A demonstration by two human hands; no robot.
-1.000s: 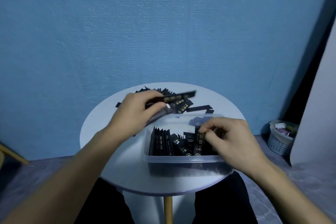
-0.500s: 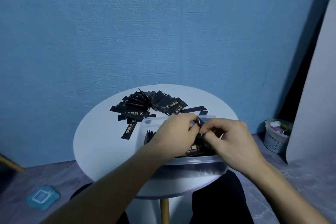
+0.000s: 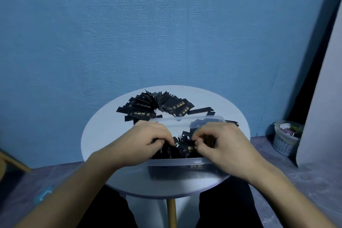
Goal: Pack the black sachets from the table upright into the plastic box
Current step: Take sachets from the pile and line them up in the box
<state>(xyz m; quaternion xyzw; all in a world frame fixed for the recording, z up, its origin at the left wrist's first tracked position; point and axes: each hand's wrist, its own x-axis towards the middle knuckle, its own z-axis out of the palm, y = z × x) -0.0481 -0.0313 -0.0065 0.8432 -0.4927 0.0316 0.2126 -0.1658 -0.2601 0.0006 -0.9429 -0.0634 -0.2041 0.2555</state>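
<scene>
Blue wall point(image 3: 166, 33), round white counter point(image 3: 103, 135) | black sachets point(image 3: 148, 106), gold print, fan out flat at far side | others stand on end in clear plastic box point(image 3: 185, 162) | left hand point(image 3: 146, 142), right hand point(image 3: 224, 144) both pinch boxed sachets

Black sachets point(image 3: 157, 106), gold print; clear box point(image 3: 185, 162); blue wall point(image 3: 148, 33).

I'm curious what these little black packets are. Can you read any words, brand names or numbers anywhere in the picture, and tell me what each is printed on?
No text here is legible.
Gold characters and a round emblem on the loose sachets on the table: too small and blurred to read.
Gold marks on the packed sachets in the plastic box: also unreadable.
Nothing else shows writing I can make out.
</scene>
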